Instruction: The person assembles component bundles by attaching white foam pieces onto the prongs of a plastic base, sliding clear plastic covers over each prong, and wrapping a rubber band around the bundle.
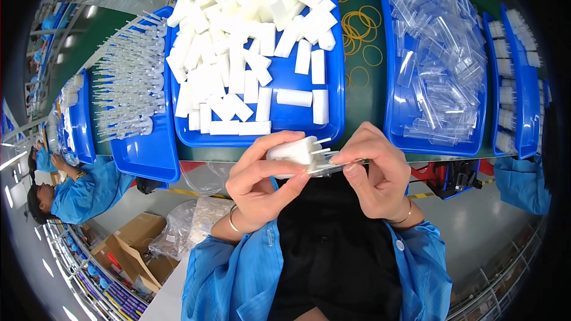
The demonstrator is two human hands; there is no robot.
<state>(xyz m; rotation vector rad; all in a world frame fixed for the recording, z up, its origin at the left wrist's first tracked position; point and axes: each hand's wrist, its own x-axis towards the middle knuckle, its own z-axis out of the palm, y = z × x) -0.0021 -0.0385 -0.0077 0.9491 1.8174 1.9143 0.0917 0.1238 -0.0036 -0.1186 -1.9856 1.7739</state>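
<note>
My left hand (262,181) grips a white foam block (292,150) with thin white sticks poking out of its right end. My right hand (375,172) pinches a clear plastic case (333,166) against the block's right end, thumb and fingers closed on it. Both hands are held close to my body, just in front of the table's near edge. Straight ahead sits a blue tray (333,113) heaped with white foam blocks (238,41).
A blue tray of clear plastic cases (434,53) stands at the right, more trays (517,83) beyond it. A tray of thin white sticks (131,83) is at the left. Yellow rubber bands (360,35) lie on the green table. A seated person (71,190) and cardboard boxes (128,244) are lower left.
</note>
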